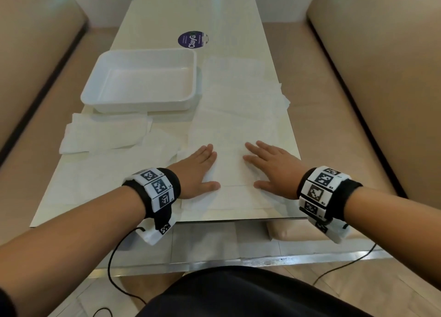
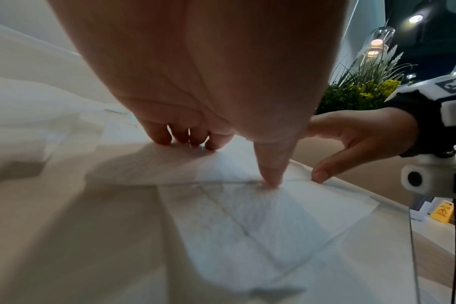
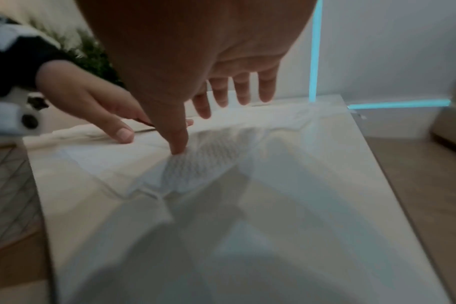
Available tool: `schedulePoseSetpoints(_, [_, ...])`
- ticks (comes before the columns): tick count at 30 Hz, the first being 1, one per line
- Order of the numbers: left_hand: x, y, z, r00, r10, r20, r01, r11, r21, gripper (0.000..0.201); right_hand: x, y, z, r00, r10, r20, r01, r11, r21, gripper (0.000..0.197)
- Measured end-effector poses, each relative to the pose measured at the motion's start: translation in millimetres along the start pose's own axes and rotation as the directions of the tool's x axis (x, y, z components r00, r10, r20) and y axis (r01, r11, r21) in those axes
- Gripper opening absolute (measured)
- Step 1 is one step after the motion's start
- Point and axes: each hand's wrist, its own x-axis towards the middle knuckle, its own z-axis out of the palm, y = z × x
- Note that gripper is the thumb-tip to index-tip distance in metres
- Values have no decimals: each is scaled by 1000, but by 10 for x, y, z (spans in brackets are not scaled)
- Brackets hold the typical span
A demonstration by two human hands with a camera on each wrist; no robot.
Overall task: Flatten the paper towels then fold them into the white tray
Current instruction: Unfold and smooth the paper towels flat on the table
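A white paper towel (image 1: 235, 171) lies spread near the table's front edge. My left hand (image 1: 199, 171) presses flat on its left part, fingers straight. My right hand (image 1: 269, 168) presses flat on its right part, fingers spread. In the left wrist view my left fingertips (image 2: 188, 142) and thumb touch the towel (image 2: 260, 216); the right hand (image 2: 351, 142) shows at the right. In the right wrist view the right thumb touches the towel (image 3: 195, 168), and the left hand (image 3: 97, 107) lies beside it. The white tray (image 1: 133, 103) stands empty at the back left.
More white paper towels lie around: a rumpled pile (image 1: 107, 132) in front of the tray and flat sheets (image 1: 241, 92) to its right. A round purple sticker (image 1: 192, 39) marks the table farther back. Beige benches flank the table (image 1: 59, 173).
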Motion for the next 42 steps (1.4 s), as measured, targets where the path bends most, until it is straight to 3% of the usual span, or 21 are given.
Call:
schedulePoseSetpoints(3, [29, 2, -29, 1000, -7, -6, 7, 1000, -3, 96, 34, -50, -34, 982, -171, -81, 165, 983, -75, 48])
schedulePoseSetpoints(6, [24, 15, -27, 998, 17, -56, -19, 999, -45, 91, 49, -81, -34, 965, -220, -143, 211, 974, -76, 32])
schedulePoseSetpoints(11, [-2, 82, -38, 951, 178, -254, -188, 982, -17, 47, 37, -122, -55, 989, -136, -66, 138, 990, 25, 22])
schedulePoseSetpoints(14, [-4, 141, -37, 955, 191, -226, -198, 980, -8, 31, 55, -125, -22, 989, -123, -85, 127, 991, 46, 19])
schedulePoseSetpoints(19, [37, 212, -65, 964, 178, -200, -178, 984, 16, 24, 73, -103, -70, 998, -60, -29, 63, 993, 103, 27])
schedulePoseSetpoints(25, [61, 265, -125, 971, 177, -160, -166, 983, 80, 25, 84, -130, -89, 998, -55, -20, 56, 996, 74, 31])
schedulePoseSetpoints(34, [105, 277, -144, 975, 178, -135, -162, 979, 123, 25, 134, -184, -104, 994, -94, -52, 94, 996, -9, 20])
schedulePoseSetpoints(42, [107, 344, -145, 973, 99, -209, -79, 992, 101, 60, 162, -69, -200, 988, 58, -144, -21, 969, 245, 15])
